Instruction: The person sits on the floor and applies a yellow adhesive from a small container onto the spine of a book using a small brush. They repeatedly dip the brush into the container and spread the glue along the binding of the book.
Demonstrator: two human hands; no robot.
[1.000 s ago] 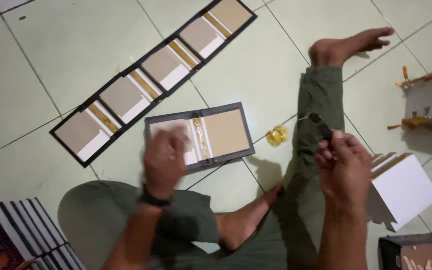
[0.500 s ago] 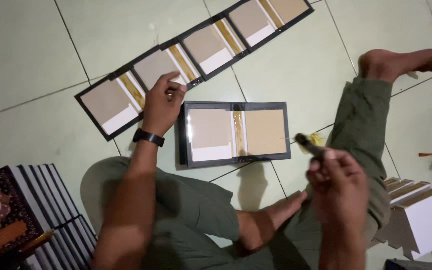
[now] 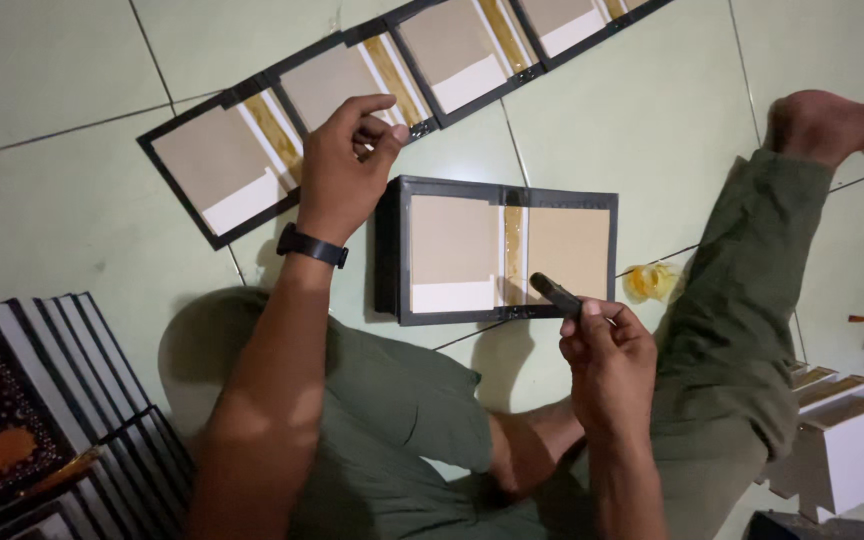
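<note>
1. A row of opened book covers [image 3: 352,110] lies finished-looking on the tiled floor [image 3: 42,70], boards and spine strips set in black borders; one more open cover [image 3: 497,250] sits just before the person, seemingly in work; a stack of bound books [image 3: 32,400] waits at the left.
2. The left hand [image 3: 347,165] reaches out, fingers curled loosely on the row's edge, gripping nothing; the right hand [image 3: 607,350] is closed around a dark tool [image 3: 555,294], tip over the near cover's lower edge.

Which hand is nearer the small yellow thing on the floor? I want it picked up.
Right. The right hand is just beside the yellow thing; the left hand is far across the open cover.
</note>
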